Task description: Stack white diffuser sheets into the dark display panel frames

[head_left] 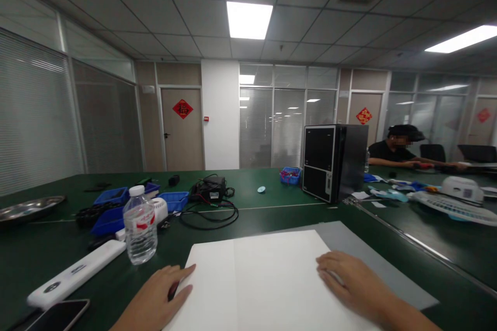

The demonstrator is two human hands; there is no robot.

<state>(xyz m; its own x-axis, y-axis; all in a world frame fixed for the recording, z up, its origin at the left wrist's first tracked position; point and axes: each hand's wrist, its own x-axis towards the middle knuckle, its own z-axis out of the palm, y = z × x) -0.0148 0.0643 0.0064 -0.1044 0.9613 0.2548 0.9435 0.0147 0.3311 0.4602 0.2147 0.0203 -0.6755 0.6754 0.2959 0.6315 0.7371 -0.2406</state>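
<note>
A large white sheet of paper (272,279) lies before me, with a faint vertical crease left of its middle. My left hand (157,297) rests at its left edge, index finger and thumb apart. Between them shows a small dark reddish thing that I cannot make out. At the right edge, my right hand (353,282) lies on the paper with fingers stretched out and the thumb apart from them. A grey sheet (388,274) sticks out from under the white paper on the right.
Left of the paper stand a water bottle (140,227), a long white device (77,273) and a phone (58,315). Behind are blue baskets (174,200), a black adapter with cables (212,189) and a computer tower (334,163). Another person (404,150) sits at the far right.
</note>
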